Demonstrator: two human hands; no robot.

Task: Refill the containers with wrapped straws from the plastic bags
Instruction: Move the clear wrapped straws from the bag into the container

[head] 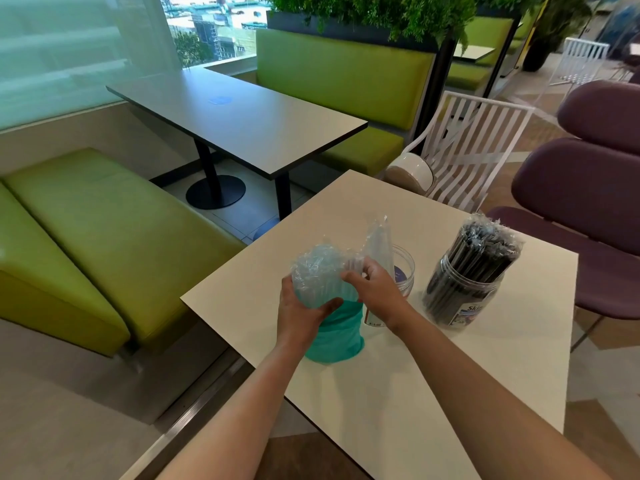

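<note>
Both hands worked one bundle of teal wrapped straws [329,289] standing upright on the cream tabletop [433,393], near its left edge. Left hand [300,311] wrapped around the bundle's middle from the left, thumb across the front, fingers curled behind. Right hand [372,289] pinched the crinkled clear wrapping at the bundle's top right side. The lower part of the bundle looked solid teal, the top a mass of clear wrapper ends.

A clear plastic bag [377,244] stuck up just behind the right hand, touching or overlapping the bundle's top; could not tell if the straws were still partly inside it. Behind and right of the right hand stood an open clear container [403,271], mostly hidden by the hand and bag, contents unclear. Further right, apart from it, a second clear container [460,296] with a label held black wrapped straws [481,247], packed full and leaning left, their tops fanning well above the rim.

Beyond the tabletop: a grey table [242,119], green benches [104,220], a white slatted chair [474,147] and a purple chair [581,202] at right.
</note>
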